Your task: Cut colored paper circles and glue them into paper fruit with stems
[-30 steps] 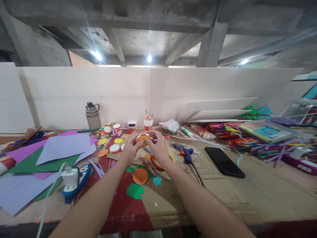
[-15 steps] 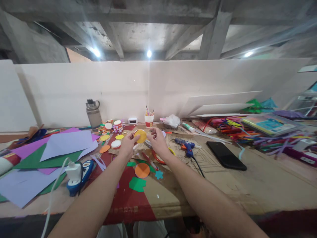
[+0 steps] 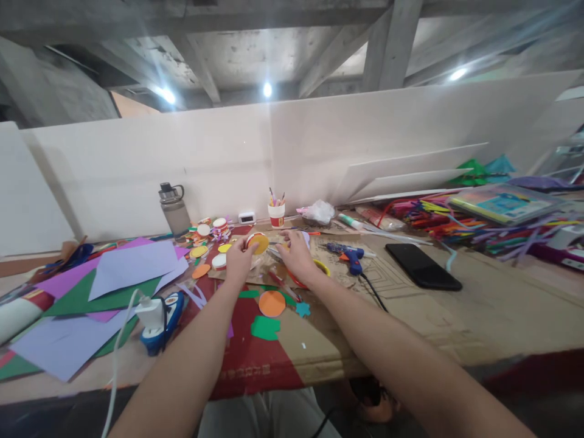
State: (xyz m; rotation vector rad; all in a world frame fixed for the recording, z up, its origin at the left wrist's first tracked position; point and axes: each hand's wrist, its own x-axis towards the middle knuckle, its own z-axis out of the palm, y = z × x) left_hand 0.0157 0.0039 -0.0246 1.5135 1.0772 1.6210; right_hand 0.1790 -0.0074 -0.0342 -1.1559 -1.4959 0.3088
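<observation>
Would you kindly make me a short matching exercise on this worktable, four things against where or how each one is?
Things:
1. Yellow-faced round piece
2. Glue gun
3. Phone
4. Water bottle

Places and states:
A. Black, lying flat on the cardboard
B. Held in the left hand
C. Standing before the white panel
D. Blue-bodied, lying left of the phone

Pairs: 1-B; 2-D; 3-A; 4-C

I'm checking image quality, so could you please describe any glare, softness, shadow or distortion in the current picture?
Head view: glowing white ceiling lights throw hazy streaks; head view: the round yellow-faced piece in the left hand looks soft; head view: a shadow darkens the flat brown cardboard; head view: outer edges look wide-angle stretched.
</observation>
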